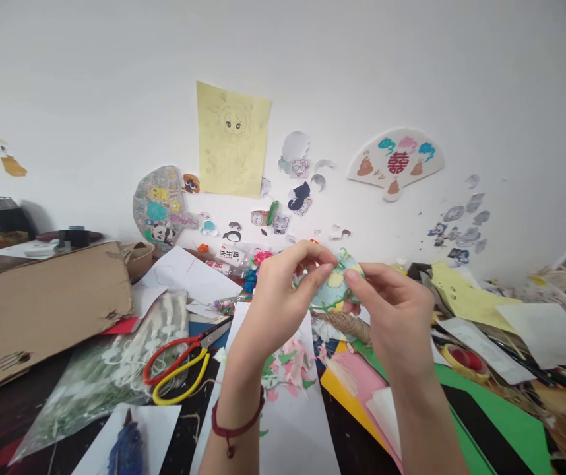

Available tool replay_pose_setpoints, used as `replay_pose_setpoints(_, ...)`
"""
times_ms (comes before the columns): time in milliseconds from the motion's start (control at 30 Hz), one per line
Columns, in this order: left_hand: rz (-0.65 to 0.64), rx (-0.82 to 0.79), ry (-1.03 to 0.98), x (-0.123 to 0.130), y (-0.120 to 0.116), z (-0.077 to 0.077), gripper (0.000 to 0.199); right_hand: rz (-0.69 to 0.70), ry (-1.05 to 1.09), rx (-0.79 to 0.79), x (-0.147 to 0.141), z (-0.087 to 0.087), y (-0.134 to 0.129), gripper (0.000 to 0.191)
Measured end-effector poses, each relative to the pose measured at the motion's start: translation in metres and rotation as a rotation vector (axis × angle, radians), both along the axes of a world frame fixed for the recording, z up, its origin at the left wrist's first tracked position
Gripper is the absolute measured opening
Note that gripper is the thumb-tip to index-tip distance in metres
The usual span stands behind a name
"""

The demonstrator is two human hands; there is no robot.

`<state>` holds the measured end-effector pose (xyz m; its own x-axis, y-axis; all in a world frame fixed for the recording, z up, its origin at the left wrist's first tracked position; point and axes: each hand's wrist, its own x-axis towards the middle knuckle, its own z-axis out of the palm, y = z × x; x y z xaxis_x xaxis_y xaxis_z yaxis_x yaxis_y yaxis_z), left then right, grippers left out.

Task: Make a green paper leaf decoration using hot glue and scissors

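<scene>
My left hand (283,297) and my right hand (394,303) are raised at the middle of the view, pinching a small round paper craft piece (336,282) between thumbs and fingers. The piece is pale blue-green with a yellow patch, and bits of green run along its edge. My fingers cover part of it. Below, pink and green paper scraps (293,369) lie scattered on a white sheet (295,439). A bundle of brown twine (349,324) is just behind and under the hands.
Scissors (177,366) with red and yellow handles lie left, beside a clear plastic bag (99,376) and cardboard (45,297). A blue tool with a narrow tip (127,448) is in front. Green paper (501,415) and a tape roll (465,361) are right. A wall (313,53) stands behind.
</scene>
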<state>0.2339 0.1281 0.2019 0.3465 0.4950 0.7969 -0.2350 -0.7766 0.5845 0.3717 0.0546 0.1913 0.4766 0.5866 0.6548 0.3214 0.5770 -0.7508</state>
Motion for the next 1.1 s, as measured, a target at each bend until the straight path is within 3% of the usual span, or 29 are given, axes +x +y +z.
replay_pose_setpoints(900,-0.099,-0.123,-0.065,-0.002,-0.003,0.002,0.007,0.025,-0.025,0.001,0.002,-0.001,0.001,0.010)
replay_pose_setpoints(1000,-0.065,-0.076,-0.049,-0.004,-0.004,0.002,0.013,-0.027,-0.100,-0.003,0.006,0.000,0.001,0.015)
replay_pose_setpoints(1100,-0.004,0.005,0.024,-0.006,-0.007,0.002,0.021,-0.047,-0.232,0.024,0.010,0.005,-0.001,0.032)
